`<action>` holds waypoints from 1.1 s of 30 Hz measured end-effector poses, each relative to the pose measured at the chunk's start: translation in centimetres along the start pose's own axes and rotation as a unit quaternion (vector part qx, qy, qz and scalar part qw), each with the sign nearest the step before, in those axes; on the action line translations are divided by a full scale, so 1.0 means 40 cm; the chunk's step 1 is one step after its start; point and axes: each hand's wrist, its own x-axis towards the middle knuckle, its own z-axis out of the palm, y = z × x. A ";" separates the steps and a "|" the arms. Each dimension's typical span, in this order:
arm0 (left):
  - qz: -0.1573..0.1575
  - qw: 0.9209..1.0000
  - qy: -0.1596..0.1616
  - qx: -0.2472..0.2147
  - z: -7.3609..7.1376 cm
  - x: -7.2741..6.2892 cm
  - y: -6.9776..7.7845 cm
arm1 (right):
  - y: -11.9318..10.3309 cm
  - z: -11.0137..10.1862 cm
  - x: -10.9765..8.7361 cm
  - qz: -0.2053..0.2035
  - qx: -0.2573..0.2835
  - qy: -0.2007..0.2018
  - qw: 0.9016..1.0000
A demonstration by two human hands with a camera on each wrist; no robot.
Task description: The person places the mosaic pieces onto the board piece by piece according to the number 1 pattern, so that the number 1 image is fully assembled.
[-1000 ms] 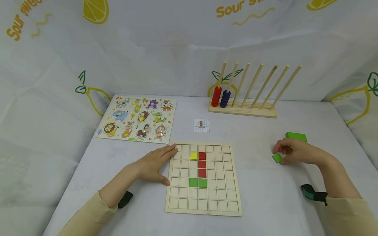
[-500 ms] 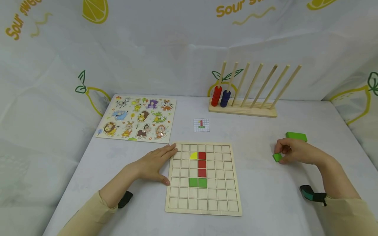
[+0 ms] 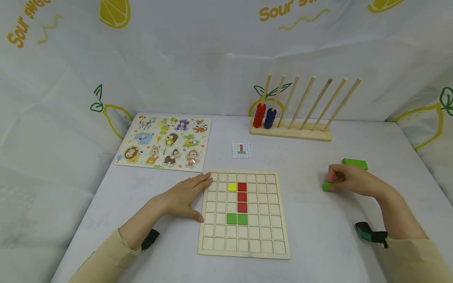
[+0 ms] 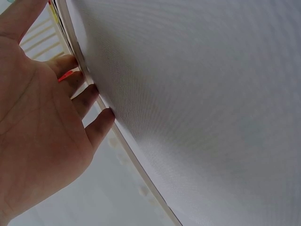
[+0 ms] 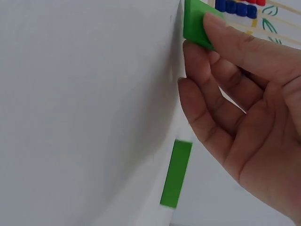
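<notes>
My left hand (image 3: pixel 184 197) rests with extended fingers along the left edge of a wooden grid board (image 3: pixel 260 232); in the left wrist view its fingertips touch the board's rim (image 4: pixel 141 165). Set in the board are a yellow quarter-round tile (image 3: pixel 232 187), a column of red square tiles (image 3: pixel 242 197) and two green square tiles (image 3: pixel 231 219). To the right of the board, my right hand (image 3: pixel 352 179) pinches another green square tile (image 5: pixel 195 23) between thumb and fingers, low over the table. The fingers hide part of that tile in the head view.
Beyond the right hand lies a green rectangular block (image 3: pixel 355 163). Behind the board is a small printed grid card (image 3: pixel 241 150). An animal puzzle board (image 3: pixel 164 142) lies back left. A pegged wooden bead rack (image 3: pixel 291 134) with red and blue beads stands at the back.
The right hand has shifted slightly left with the green square tile, which has tipped from showing its flat face to a more edge-on view. The left hand and board stay put.
</notes>
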 end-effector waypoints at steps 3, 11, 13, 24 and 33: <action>-0.001 1.000 0.000 -0.001 0.000 -0.001 0.001 | -0.022 0.010 0.011 -0.014 0.013 0.002 1.000; 0.000 1.000 -0.001 -0.002 -0.001 -0.001 0.002 | -0.103 0.043 0.040 -0.030 0.048 -0.022 0.998; 0.001 1.000 -0.001 -0.001 -0.001 -0.001 0.002 | -0.124 0.053 0.046 -0.038 0.055 -0.022 0.998; -0.002 1.000 -0.003 0.002 -0.002 0.000 0.002 | -0.224 0.127 0.086 -0.047 0.092 -0.019 0.994; -0.004 1.000 -0.003 -0.001 -0.004 0.000 0.004 | -0.301 0.187 0.110 -0.075 0.124 -0.058 0.988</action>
